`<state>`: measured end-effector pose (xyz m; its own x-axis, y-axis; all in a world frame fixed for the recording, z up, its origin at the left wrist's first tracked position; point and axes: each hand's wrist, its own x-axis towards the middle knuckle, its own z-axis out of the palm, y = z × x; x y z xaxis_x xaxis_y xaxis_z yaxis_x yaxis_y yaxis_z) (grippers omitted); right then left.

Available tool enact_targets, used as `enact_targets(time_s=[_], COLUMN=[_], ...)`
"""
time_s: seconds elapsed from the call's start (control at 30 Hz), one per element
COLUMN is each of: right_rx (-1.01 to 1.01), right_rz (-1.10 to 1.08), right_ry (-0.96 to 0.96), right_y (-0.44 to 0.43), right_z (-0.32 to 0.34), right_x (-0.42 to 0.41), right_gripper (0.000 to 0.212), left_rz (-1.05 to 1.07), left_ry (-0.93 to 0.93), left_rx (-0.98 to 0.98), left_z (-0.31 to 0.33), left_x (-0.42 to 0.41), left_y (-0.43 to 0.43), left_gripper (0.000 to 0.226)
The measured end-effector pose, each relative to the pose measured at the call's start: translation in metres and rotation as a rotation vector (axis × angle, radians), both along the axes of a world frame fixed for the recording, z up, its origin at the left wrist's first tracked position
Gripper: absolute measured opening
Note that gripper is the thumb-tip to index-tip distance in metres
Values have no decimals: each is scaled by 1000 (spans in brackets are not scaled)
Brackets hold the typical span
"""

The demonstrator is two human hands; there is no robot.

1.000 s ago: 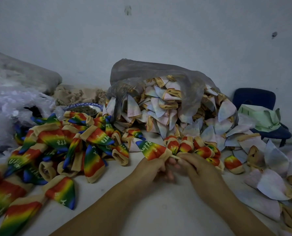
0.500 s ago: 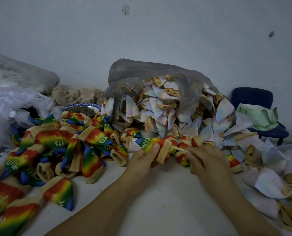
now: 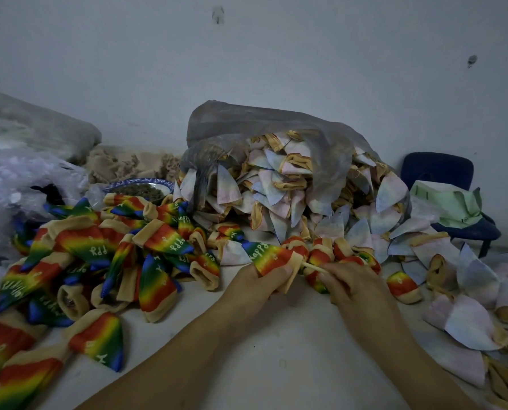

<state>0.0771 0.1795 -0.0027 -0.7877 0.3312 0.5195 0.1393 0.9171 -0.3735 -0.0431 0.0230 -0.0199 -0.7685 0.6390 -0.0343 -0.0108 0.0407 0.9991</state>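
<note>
Compared with a second ago, the hands are drawn slightly apart and more of the stick (image 3: 314,267) is bared between them. Just in front of the bag (image 3: 276,128), a rainbow cone (image 3: 272,255) is gripped at its tan hem by the left hand (image 3: 255,287), fingers curled under and thumb pressed on top, seemingly so that it is steadied against the stick. The stick is pinched in the curled fingers of the right hand (image 3: 353,287) and aimed into the hem, probably to push the tip out. Pale cones (image 3: 276,184) are kept in the bag, apparently unturned; finished ones are piled in a heap (image 3: 98,247) left of it. "Happy" is read in white on the held cone, "ppy" on the heap.
</note>
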Motion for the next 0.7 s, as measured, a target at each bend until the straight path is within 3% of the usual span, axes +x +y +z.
enact_targets(time_s=[0.07,0.1,0.2,0.23,0.3,0.37,0.43,0.53,0.63,0.7], right_rx=[-14,-18,-101,-155,-215,-211,-212,-224,-215,-213], right_rz=[6,-1,-42,-45,-46,-57,-55,-43,-47,-50], right_ry=[-26,-20,53,68,69,69,69,54,38,26], right_y=[3,5,13,14,14,11,9,9,7,5], right_z=[-1,-1,-2,-2,-4,-5,-6,-7,-7,-6], right_x=[1,2,4,4,4,3,3,4,4,3], right_gripper=[18,17,18,20,24,22,22,20,24,27], left_rz=[32,71,245,279,340,283,143,154,191,232], left_ry=[-3,-57,-299,-295,-127,321,743,866,840,933], left_rx=[18,121,593,613,352,-128,-490,-836,-1002,-1044], left_z=[5,9,27,31,33,22,5,-4,-4,-3], left_x=[2,1,-17,-23,-27,-25,-27,-30,-24,-23], left_y=[-4,-6,-15,-17,-19,-20,-15,-11,-12,-12], left_gripper=[26,29,62,72,68,57,55,57,58,52])
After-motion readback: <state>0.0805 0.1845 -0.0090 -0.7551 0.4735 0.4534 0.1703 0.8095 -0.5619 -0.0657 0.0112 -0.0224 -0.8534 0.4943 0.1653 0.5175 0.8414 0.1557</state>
